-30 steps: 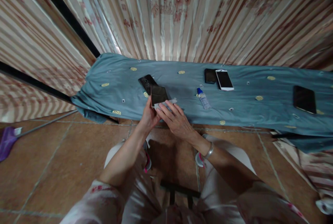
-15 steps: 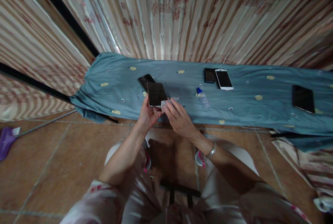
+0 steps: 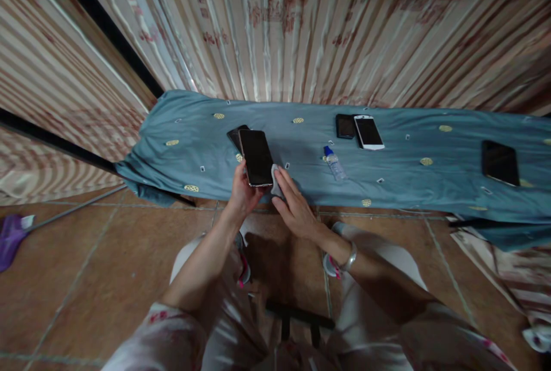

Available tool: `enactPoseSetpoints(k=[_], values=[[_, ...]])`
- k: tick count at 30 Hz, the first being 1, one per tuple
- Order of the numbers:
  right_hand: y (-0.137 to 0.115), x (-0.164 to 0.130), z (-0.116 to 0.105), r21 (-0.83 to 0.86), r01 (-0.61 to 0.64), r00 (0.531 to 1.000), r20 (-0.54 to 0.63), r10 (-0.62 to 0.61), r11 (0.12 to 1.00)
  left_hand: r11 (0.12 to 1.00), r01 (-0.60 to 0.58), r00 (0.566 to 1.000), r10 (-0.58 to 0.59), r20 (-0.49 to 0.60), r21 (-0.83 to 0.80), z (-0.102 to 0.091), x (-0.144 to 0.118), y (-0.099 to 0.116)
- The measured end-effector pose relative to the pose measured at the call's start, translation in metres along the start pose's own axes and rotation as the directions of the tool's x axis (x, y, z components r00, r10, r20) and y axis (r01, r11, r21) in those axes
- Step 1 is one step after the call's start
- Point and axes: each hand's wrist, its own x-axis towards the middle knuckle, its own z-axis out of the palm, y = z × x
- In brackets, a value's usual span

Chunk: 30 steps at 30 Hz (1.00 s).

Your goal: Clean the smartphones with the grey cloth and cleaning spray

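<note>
Two hands meet at the near edge of the cloth-covered surface [image 3: 387,181]. The left hand [image 3: 243,192] is clamped around the lower end of a dark phone [image 3: 256,157], which it holds above the cloth with the screen facing up. The right hand [image 3: 293,208] lies just beside it, fingers pressed together over a small pale wipe [image 3: 275,180] that touches the phone's right edge. A second earlier the phone was tilted with the wipe across its lower end; now the phone is raised and flatter, and the wipe has slid off to its side, which suggests that one pass over the glass is complete. Behind the held phone a second dark phone [image 3: 235,134] lies partly hidden. Farther right lie a small blue-capped bottle [image 3: 334,163], a small black phone [image 3: 345,126] touching a white phone [image 3: 369,132], and, well apart, another black phone [image 3: 500,162]. No brand, label or writing is legible on any item.
</note>
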Motion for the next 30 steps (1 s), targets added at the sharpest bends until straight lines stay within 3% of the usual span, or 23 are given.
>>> enactPoseSetpoints(k=[8,19,24,30], values=[[0.011,0.004,0.009,0.214,-0.261,0.959,-0.054,0.278,0.941,0.998,-0.030,0.999,0.032,-0.036,0.058,0.009,-0.003,-0.011],[0.028,0.015,-0.010,0.264,-0.286,0.938,-0.122,0.326,0.921,0.991,-0.038,0.997,0.029,0.068,0.129,0.016,-0.005,-0.029],[0.031,0.017,-0.010,0.237,-0.323,0.931,-0.097,0.353,0.916,0.989,-0.036,0.999,0.030,0.044,0.142,0.016,-0.005,-0.029],[0.029,0.016,-0.005,0.239,-0.281,0.936,-0.144,0.320,0.929,0.983,-0.099,0.995,0.098,0.015,0.155,0.010,0.007,-0.032]])
